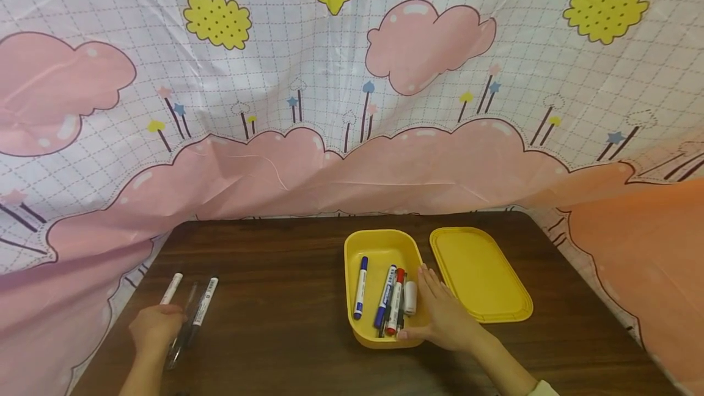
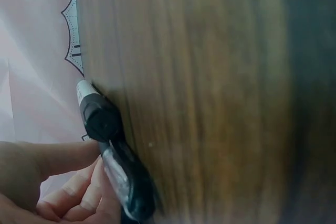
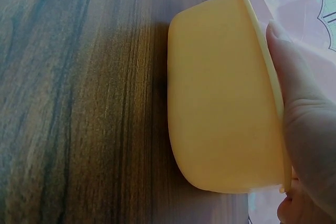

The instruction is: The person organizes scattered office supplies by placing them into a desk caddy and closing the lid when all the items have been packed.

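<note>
On a dark wooden table (image 1: 275, 298), the left hand (image 1: 154, 330) curls around a black pen (image 1: 184, 329). The right hand (image 1: 442, 316), fingers straight, steadies a yellow plastic box (image 1: 379, 243) holding markers (image 1: 387, 301).

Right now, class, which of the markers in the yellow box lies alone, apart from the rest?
The blue-capped marker on the box's left side; the others lie bunched against the right wall by the right hand.

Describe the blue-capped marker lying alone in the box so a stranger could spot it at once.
On the dark wooden table stands an open yellow box. The blue-capped marker lies on its left side, apart from the bundle beside the right hand.
</note>
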The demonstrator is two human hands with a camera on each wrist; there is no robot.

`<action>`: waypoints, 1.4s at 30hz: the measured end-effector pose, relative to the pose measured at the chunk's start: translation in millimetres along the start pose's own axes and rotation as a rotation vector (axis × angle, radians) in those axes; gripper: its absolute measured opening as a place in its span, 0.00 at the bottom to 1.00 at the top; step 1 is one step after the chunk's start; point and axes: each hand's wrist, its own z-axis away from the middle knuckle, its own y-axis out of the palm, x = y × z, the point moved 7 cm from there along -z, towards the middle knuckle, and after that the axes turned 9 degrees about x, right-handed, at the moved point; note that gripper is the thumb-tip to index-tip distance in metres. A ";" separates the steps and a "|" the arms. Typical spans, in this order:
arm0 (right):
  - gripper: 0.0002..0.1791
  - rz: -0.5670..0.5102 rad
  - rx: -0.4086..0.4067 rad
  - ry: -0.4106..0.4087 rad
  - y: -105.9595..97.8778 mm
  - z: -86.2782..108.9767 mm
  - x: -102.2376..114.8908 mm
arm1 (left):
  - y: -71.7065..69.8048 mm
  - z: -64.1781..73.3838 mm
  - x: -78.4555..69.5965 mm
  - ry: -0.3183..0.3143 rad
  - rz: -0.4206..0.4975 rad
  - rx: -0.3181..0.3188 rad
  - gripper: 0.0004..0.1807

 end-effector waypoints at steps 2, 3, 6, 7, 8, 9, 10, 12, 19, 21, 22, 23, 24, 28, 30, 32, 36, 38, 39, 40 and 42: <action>0.72 0.001 0.001 -0.004 0.5 0.3 -0.4 | 0.9 -1.0 -0.7 0.013 -0.020 0.013 0.14; 0.72 0.000 0.000 -0.005 0.6 0.4 -0.6 | 1.3 -1.5 -1.4 0.018 -0.034 0.021 0.15; 0.72 -0.001 -0.001 -0.005 1.0 0.5 -1.1 | 3.4 -3.7 -1.6 0.014 -0.053 0.062 0.16; 0.72 -0.004 -0.003 -0.006 0.9 0.6 -1.1 | 4.1 -4.0 -2.2 0.011 -0.051 0.074 0.17; 0.72 -0.007 -0.005 -0.006 0.8 0.6 -1.0 | 4.7 -4.3 -2.6 0.009 -0.050 0.087 0.17; 0.72 -0.009 -0.006 -0.007 0.6 0.6 -0.8 | 5.1 -3.9 -2.7 0.001 -0.034 0.093 0.17; 0.72 -0.009 -0.007 -0.008 0.4 0.6 -0.5 | 5.5 -3.3 -2.8 -0.007 -0.018 0.097 0.16; 0.71 -0.013 -0.008 -0.010 0.0 0.5 0.1 | 5.6 -1.4 -4.0 -0.015 0.007 0.094 0.16; 0.71 -0.018 0.004 0.006 -0.2 -0.8 0.1 | 3.5 1.3 -3.8 -0.009 0.042 0.066 0.15; 0.71 -0.022 0.006 0.010 -0.3 -0.9 -0.2 | 3.1 1.6 -4.0 -0.015 0.059 0.057 0.15; 0.71 -0.024 0.008 0.011 -0.3 -0.8 -0.3 | 2.9 1.8 -4.2 -0.020 0.066 0.057 0.15; 0.71 -0.024 0.009 0.011 -0.3 -0.7 -0.2 | 2.6 1.8 -3.9 -0.025 0.071 0.060 0.16; 0.71 -0.026 0.010 0.012 -0.1 -0.7 -0.4 | 2.3 2.1 -3.7 -0.030 0.076 0.067 0.16; 0.71 -0.019 0.012 0.013 0.5 -0.5 -0.3 | 1.0 2.7 -3.0 -0.036 0.077 0.093 0.18; 0.71 -0.016 0.011 0.011 0.9 -0.5 -0.1 | 0.2 3.2 -3.1 -0.029 0.068 0.096 0.18; 0.71 -0.012 0.009 0.009 1.0 -0.4 0.0 | -0.6 3.4 -4.2 -0.024 0.062 0.096 0.18; 0.71 -0.013 0.007 0.007 0.9 -0.4 0.0 | -0.9 3.4 -4.4 -0.040 0.084 0.114 0.19; 0.71 -0.016 0.008 0.009 0.9 -0.4 -0.1 | -0.4 3.2 -4.7 -0.056 0.110 0.132 0.20; 0.71 -0.017 0.009 0.010 1.0 -0.4 -0.1 | -0.7 3.2 -5.7 -0.061 0.111 0.134 0.20; 0.71 -0.019 0.010 0.011 0.9 -0.4 -0.1 | -1.1 3.3 -7.3 -0.065 0.114 0.139 0.20; 0.71 -0.022 0.011 0.010 1.0 -0.4 0.0 | -1.9 3.5 -10.5 -0.074 0.122 0.150 0.20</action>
